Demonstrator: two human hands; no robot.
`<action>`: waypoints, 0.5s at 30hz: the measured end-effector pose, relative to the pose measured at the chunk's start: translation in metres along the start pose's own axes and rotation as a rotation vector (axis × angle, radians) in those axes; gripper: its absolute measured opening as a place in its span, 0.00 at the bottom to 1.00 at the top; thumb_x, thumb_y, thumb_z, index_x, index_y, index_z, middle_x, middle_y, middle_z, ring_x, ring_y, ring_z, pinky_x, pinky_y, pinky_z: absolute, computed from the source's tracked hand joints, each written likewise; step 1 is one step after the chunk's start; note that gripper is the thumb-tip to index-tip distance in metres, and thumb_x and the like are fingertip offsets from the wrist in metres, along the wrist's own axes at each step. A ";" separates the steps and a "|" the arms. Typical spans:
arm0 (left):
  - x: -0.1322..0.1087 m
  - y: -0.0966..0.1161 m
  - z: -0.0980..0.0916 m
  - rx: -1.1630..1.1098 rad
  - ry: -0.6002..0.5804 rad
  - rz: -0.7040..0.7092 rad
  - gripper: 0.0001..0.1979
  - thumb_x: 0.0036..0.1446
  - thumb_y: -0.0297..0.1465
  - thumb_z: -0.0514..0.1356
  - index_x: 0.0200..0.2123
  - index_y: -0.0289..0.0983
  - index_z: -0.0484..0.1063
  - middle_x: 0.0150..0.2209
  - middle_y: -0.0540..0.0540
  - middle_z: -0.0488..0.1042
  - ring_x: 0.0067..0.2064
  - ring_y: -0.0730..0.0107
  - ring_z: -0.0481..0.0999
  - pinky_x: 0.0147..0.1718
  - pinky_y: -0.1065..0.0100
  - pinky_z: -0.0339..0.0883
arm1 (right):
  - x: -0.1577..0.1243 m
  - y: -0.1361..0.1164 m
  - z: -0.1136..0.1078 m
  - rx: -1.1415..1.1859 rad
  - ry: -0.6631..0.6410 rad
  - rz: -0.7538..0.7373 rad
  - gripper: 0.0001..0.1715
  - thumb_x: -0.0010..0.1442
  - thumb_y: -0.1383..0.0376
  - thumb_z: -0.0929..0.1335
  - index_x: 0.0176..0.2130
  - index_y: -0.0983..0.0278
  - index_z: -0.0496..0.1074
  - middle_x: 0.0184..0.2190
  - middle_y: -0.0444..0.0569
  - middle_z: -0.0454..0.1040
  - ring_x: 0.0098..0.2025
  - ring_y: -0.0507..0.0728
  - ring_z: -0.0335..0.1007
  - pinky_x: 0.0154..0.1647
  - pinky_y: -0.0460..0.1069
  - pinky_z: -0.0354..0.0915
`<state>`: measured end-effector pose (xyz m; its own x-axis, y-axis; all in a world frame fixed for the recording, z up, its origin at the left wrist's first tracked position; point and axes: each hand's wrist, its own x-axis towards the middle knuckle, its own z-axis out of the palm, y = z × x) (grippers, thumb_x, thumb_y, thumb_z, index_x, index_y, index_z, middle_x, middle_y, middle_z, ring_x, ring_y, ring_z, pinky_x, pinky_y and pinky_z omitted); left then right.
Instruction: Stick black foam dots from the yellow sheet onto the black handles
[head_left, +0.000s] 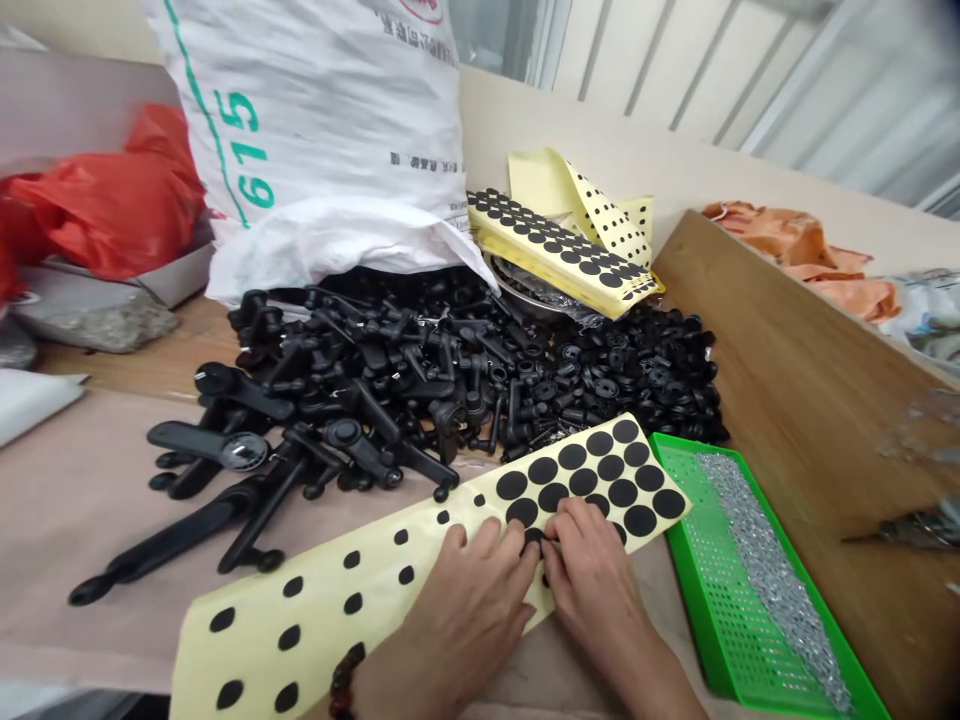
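Sticker sheet [376,545]: lying slantwise on the near tabletop [75,485], beside black lever-shaped parts [360,400].
Black dot [532,541]: on the sticker sheet, at the fingertips; could crease or tear if picked at unevenly.
Left hand [465,620]: fingers curled together at the dot; cannot tell pinch from mere touch.
Right hand [600,585]: thumb and forefinger close together there, likewise unclear.
Green tray [731,605]: at the sheet's right corner; might spill silvery pieces [772,560] if bumped.
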<state>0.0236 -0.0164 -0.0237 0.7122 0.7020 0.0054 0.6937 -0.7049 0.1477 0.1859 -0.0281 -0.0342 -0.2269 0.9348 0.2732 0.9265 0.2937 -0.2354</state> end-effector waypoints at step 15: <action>-0.002 -0.001 -0.001 -0.005 0.031 0.001 0.14 0.62 0.38 0.52 0.49 0.40 0.65 0.48 0.42 0.69 0.44 0.55 0.67 0.36 0.54 0.60 | 0.003 -0.002 0.001 0.030 -0.005 0.031 0.12 0.58 0.75 0.59 0.27 0.63 0.62 0.30 0.52 0.65 0.35 0.60 0.62 0.35 0.54 0.62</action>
<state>0.0213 -0.0176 -0.0225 0.7089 0.7044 0.0365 0.6926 -0.7049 0.1527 0.1834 -0.0257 -0.0341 -0.2001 0.9445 0.2605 0.9236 0.2706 -0.2716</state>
